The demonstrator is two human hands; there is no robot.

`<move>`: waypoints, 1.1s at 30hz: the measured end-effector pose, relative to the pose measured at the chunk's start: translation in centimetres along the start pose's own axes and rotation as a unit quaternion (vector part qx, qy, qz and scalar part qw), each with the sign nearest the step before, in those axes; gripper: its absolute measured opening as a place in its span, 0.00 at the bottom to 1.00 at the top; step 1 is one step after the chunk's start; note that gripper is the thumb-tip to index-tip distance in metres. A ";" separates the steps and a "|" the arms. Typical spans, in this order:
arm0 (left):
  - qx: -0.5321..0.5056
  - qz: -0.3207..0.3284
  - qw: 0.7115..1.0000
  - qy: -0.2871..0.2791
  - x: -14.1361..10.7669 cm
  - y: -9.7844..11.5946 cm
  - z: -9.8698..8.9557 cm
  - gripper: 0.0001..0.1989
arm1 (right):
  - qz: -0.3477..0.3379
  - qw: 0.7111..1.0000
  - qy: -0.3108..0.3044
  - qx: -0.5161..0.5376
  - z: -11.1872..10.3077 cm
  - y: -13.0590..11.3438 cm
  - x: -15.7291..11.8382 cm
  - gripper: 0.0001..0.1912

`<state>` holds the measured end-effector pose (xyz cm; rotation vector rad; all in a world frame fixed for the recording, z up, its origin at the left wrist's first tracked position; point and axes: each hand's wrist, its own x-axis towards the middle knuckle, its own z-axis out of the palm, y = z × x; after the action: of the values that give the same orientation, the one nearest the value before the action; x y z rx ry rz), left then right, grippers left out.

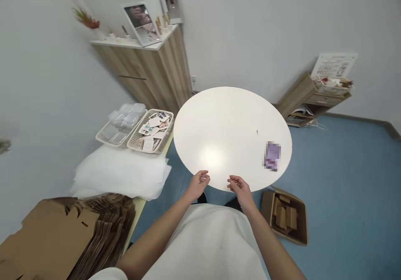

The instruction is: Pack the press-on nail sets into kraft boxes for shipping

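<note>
White table (225,117) lies ahead; left hand (199,184) and right hand (241,189) curve half-open, seemingly empty, by its edge. Loose, even fingers serve well.

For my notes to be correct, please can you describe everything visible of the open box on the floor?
The box is brown, apparently cardboard, its top open with at least one flap out. It sits upright on the blue floor, near the table's near right edge. Several smaller brown pieces, perhaps boxes, lie inside. Neither hand touches it.
</note>
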<state>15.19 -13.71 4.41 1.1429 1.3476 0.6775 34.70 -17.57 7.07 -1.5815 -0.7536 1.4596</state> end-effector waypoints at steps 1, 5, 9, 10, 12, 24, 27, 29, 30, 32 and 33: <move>-0.009 -0.003 1.000 0.012 -0.1 -0.2 -0.8 0.19 | 0.007 1.000 -0.019 -0.013 1.1 -0.2 0.2 0.22; -0.038 -0.009 0.997 0.064 -0.5 -1.0 -3.2 0.19 | 0.027 0.994 -0.083 -0.067 4.0 -1.4 1.0 0.22; -0.058 -0.041 0.991 0.111 -1.1 -1.2 -4.5 0.19 | 0.054 0.985 -0.126 -0.104 5.4 -2.5 2.6 0.21; -0.061 -0.051 0.990 0.117 -1.3 -1.2 -4.7 0.19 | 0.062 0.982 -0.138 -0.109 5.8 -2.7 3.1 0.20; -0.063 -0.067 0.986 0.136 -1.8 -1.0 -5.2 0.19 | 0.077 0.977 -0.160 -0.115 6.5 -3.1 4.4 0.19; -0.088 -0.086 0.957 0.262 -2.9 -1.5 -9.0 0.19 | 0.058 0.944 -0.281 -0.165 13.1 -5.1 11.6 0.17; -0.083 -0.083 0.959 0.259 -3.0 -1.3 -11.0 0.20 | 0.052 0.937 -0.298 -0.175 15.3 -5.0 11.7 0.17; -0.074 -0.071 0.961 0.258 -3.1 -1.4 -12.9 0.20 | 0.047 0.933 -0.307 -0.183 17.2 -4.8 11.4 0.17; -0.068 -0.065 0.961 0.259 -3.1 -1.5 -14.0 0.21 | 0.044 0.930 -0.313 -0.186 18.2 -4.7 11.2 0.18; -0.052 -0.057 0.961 0.267 -3.1 -1.9 -16.1 0.21 | 0.042 0.925 -0.328 -0.188 20.3 -4.6 10.6 0.19; -0.044 -0.057 0.960 0.270 -3.2 -2.1 -17.1 0.21 | 0.042 0.922 -0.335 -0.188 21.3 -4.6 10.2 0.19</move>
<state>-2.18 -13.25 6.25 0.8270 1.8051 1.0004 15.69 -2.84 6.67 -1.3783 -1.4425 2.0460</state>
